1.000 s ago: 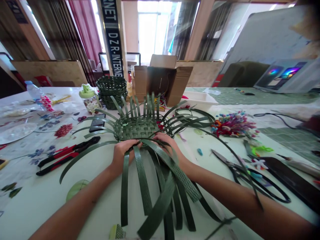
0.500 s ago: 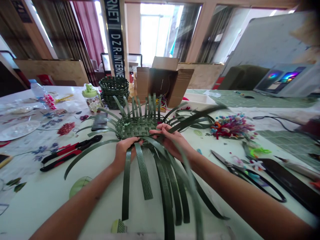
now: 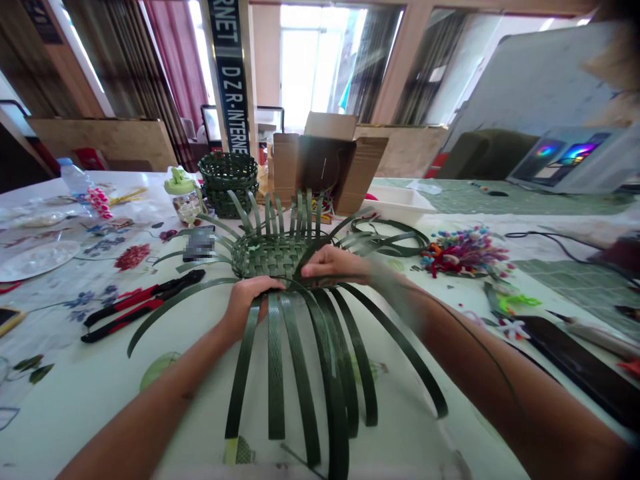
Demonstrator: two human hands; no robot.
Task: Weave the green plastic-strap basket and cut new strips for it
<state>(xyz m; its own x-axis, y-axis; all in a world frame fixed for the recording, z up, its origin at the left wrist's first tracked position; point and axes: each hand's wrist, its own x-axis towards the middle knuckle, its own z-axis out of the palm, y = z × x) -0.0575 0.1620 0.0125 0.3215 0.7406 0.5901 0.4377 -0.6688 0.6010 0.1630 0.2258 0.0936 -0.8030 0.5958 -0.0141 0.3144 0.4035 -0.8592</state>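
Observation:
A half-woven basket (image 3: pixel 273 257) of flat green strips sits in front of me, its loose strip ends bending outward on all sides. My left hand (image 3: pixel 250 297) is closed on its near rim, thumb on top, the other fingers hidden below. At the rim's right part my right hand (image 3: pixel 337 263) is closed around a green weaving strip, which trails back over my right forearm, blurred in part. Several loose strip ends (image 3: pixel 277 373) hang toward me over the table between my forearms.
Red-handled pliers (image 3: pixel 145 303) lie left. Behind stand a taller woven basket (image 3: pixel 229 190), a lidded jar (image 3: pixel 185 197) and a cardboard box (image 3: pixel 285 167). To the right are a coil of strips (image 3: pixel 417 247), colourful pipe-cleaner-like stems (image 3: pixel 465 250) and a dark long tool (image 3: pixel 575 360).
My right hand has closed into a fist at the rim, and the strip has swung from the front to across my right forearm. The near strip ends hang more spread out. My left hand stays put.

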